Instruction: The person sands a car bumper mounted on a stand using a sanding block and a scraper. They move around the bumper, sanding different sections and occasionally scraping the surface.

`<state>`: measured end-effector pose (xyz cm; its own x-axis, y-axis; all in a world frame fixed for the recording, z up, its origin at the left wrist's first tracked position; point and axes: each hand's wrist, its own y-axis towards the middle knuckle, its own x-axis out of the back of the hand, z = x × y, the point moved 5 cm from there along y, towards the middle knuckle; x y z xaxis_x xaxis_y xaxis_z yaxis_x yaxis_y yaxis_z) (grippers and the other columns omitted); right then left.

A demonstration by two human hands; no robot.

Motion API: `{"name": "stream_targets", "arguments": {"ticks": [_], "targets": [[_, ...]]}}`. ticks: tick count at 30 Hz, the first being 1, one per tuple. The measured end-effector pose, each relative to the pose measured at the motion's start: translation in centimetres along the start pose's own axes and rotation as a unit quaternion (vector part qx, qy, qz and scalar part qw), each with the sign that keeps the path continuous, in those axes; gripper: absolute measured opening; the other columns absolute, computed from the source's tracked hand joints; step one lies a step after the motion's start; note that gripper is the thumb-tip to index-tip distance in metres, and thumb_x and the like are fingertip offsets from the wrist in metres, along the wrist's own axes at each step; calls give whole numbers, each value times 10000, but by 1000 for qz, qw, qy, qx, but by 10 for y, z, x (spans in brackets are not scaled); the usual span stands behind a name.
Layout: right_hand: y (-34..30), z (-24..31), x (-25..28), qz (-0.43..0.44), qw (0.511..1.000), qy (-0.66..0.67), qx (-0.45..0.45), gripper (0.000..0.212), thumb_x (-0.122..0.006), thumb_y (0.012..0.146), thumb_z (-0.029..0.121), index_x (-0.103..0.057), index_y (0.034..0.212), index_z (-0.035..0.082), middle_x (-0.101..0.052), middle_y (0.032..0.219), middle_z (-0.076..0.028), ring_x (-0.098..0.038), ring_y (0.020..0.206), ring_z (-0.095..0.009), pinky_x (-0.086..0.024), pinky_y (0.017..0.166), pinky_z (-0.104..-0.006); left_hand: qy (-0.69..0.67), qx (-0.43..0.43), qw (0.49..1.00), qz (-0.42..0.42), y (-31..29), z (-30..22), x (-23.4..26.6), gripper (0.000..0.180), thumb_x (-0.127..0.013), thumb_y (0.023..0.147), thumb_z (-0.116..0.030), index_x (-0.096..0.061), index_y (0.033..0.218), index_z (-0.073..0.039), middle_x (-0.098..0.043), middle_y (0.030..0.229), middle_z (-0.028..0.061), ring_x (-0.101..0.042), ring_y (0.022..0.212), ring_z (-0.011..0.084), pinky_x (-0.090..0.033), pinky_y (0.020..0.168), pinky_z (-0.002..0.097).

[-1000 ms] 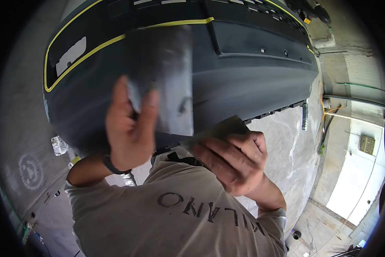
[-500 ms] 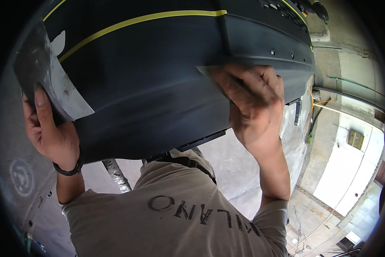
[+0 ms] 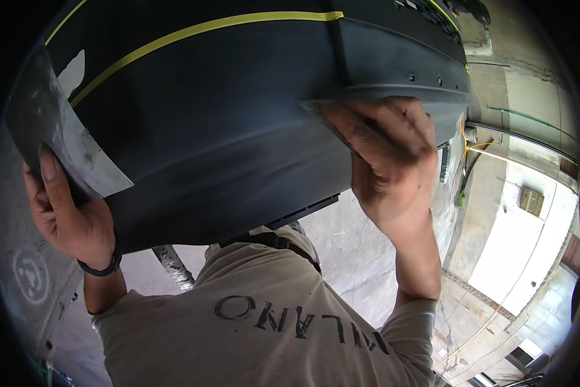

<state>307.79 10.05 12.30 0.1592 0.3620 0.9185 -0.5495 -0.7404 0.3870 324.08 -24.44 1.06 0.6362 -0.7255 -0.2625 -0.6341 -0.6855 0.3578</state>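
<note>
A large black car bumper [image 3: 232, 122] spans the view in front of me, with yellow masking tape [image 3: 193, 32] running along it. Its left end [image 3: 70, 135] carries a bare grey patch. My left hand [image 3: 77, 209] grips that end, thumb on the grey face and fingers wrapped behind the edge. Against the bumper's lower right surface, my right hand [image 3: 393, 148] presses a thin dark sheet [image 3: 325, 116], apparently sandpaper, under bent fingers. Most of the sheet is hidden beneath the hand, which is slightly blurred.
Below the bumper is a concrete floor [image 3: 361, 258]. A rough, pale-coated post [image 3: 172, 266] shows under it, near my body. At the right stand a white door-like panel [image 3: 519, 232], a wall, and an orange cable [image 3: 480, 147]. White chalk-like marks lie on the left.
The bumper's left end and my left hand appear slightly further left and lower. My right hand has shifted a little to the right, still pressing the sheet on the bumper.
</note>
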Motion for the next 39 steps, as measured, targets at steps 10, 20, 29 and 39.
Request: {"name": "stream_targets", "arguments": {"ticks": [10, 20, 29, 39], "targets": [[-10, 5, 7, 32, 999, 23, 0, 444, -768, 701, -12, -865, 1109, 135, -777, 1077, 16, -668, 1002, -214, -493, 829, -353, 11, 1, 1000, 25, 1, -3, 3, 344, -590, 1117, -79, -638, 1411, 93, -780, 1197, 98, -697, 1110, 113, -502, 1071, 271], [-7, -7, -6, 35, 999, 6, -25, 478, -758, 679, -17, -862, 1111, 160, -770, 1081, 31, -663, 1011, -211, -486, 809, -368, 2, 9, 1000, 2, 0, -4, 1, 350, -580, 1120, -82, -629, 1409, 108, -772, 1237, 147, -706, 1138, 129, -512, 1088, 278], [-21, 8, 22, 8, 1000, 23, -9, 503, -752, 675, -85, -868, 1129, 98, -778, 1078, -36, -654, 973, -239, -558, 872, -347, -1, 12, 1000, 22, 3, -3, 4, 362, -568, 1121, -77, -608, 1421, 121, -770, 1241, 158, -720, 1117, 137, -529, 1066, 276], [0, 6, -7, 24, 1000, 2, -20, 519, -730, 661, -97, -860, 1125, 97, -773, 1069, -33, -674, 992, -225, -561, 865, -347, 7, 10, 1000, 27, 1, -3, 5, 375, -569, 1121, -88, -601, 1433, 118, -746, 1309, 180, -712, 1187, 166, -530, 1099, 300]]}}
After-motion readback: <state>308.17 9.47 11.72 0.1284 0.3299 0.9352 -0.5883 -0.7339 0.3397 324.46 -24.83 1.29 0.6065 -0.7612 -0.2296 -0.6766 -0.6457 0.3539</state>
